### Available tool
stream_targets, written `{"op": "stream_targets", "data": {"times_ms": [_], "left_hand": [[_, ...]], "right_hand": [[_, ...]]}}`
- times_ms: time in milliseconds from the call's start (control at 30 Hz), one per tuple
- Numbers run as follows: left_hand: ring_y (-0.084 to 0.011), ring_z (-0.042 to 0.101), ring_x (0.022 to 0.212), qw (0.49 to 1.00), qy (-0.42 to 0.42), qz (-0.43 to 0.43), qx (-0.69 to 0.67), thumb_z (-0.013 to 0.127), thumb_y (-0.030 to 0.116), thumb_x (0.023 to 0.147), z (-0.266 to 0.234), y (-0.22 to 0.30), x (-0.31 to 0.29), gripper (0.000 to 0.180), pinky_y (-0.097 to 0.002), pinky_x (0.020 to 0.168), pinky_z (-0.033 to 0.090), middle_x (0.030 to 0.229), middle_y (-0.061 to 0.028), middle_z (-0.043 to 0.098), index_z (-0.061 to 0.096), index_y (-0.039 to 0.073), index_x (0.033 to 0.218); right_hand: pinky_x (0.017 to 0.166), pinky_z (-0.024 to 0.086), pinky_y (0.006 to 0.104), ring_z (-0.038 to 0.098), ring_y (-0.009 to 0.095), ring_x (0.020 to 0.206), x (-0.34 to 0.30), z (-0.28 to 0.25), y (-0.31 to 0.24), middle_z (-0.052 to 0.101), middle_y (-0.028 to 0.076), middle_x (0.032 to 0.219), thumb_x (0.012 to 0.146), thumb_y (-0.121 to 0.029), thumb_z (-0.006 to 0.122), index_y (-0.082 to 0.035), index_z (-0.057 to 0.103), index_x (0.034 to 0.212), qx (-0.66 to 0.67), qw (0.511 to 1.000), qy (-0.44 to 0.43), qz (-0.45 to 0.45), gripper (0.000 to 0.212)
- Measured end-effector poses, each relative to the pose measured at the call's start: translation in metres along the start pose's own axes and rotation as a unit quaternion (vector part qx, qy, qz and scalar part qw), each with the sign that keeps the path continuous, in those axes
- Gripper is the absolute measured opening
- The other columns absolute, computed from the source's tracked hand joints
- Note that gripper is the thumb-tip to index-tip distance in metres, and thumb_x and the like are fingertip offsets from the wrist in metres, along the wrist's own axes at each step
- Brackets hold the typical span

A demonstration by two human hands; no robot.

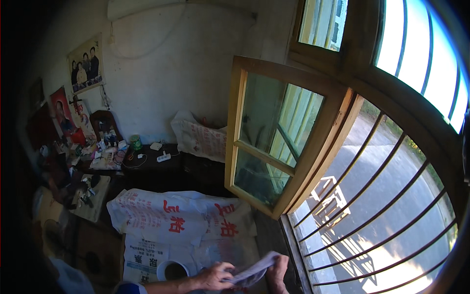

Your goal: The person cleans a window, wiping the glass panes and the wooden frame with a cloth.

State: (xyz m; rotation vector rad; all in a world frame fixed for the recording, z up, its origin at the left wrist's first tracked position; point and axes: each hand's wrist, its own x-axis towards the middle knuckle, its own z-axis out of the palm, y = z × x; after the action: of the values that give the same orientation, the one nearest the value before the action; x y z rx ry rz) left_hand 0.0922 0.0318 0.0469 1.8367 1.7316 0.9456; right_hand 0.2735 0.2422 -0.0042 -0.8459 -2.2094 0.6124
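A thin greyish cloth [254,270] stretches between my two hands, low in the view beside the window. My right hand [278,270] is closed round its raised far end, near the window sill. My left hand [214,277] pinches the other end, fingers bent and partly apart. Just left of it a round white container [163,272] with something dark inside stands on the sack-covered surface. White woven sacks [191,235] with red and blue printing lie spread under and beyond the hands. The cloth's lower part is partly cut off by the lower edge.
A wooden window sash [289,191] swings inward ahead on the right, beside a barred opening [362,191]. Farther back sit a power strip [163,157], a green container [135,142] and a cluttered table [105,159]. Another printed sack [198,139] lies against the wall.
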Motion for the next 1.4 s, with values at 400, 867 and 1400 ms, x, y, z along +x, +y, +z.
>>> {"op": "stream_targets", "data": {"times_ms": [400, 867, 1400], "left_hand": [[-0.0136, 0.066, 0.103, 0.947, -0.018, -0.224, -0.231, 0.068, 0.020, 0.095, 0.000, -0.016, 0.010, 0.036, -0.0271, 0.089, 0.054, 0.114, -0.0097, 0.070, 0.062, 0.002, 0.126], [-0.0152, 0.070, 0.091, 0.893, 0.170, -0.361, -0.209, 0.072, 0.022, 0.090, 0.004, -0.091, -0.051, 0.032, -0.0294, 0.083, 0.056, 0.100, -0.0087, 0.073, 0.067, 0.001, 0.114], [-0.0133, 0.067, 0.077, 0.806, 0.231, -0.450, -0.308, 0.067, 0.017, 0.093, -0.008, -0.151, -0.052, 0.023, -0.0261, 0.063, 0.052, 0.091, -0.0039, 0.068, 0.064, 0.003, 0.110]], "right_hand": [[0.070, 0.054, 0.0383, 0.069, 0.026, 0.081, 0.054, -0.027, -0.081, 0.069, 0.010, 0.091, 0.080, -0.015, 0.070, -0.012, 0.070, 0.102, -0.107, 0.983, 0.000, -0.147, 0.023], [0.078, 0.051, 0.0445, 0.064, 0.020, 0.084, 0.043, -0.081, -0.114, 0.065, 0.003, 0.091, 0.082, -0.014, 0.060, -0.013, 0.063, 0.106, -0.062, 0.929, -0.173, -0.321, 0.024], [0.080, 0.047, 0.0435, 0.056, 0.016, 0.087, -0.044, -0.119, -0.087, 0.058, 0.004, 0.099, 0.096, -0.007, 0.046, -0.008, 0.048, 0.131, -0.244, 0.906, -0.246, -0.244, 0.035]]}}
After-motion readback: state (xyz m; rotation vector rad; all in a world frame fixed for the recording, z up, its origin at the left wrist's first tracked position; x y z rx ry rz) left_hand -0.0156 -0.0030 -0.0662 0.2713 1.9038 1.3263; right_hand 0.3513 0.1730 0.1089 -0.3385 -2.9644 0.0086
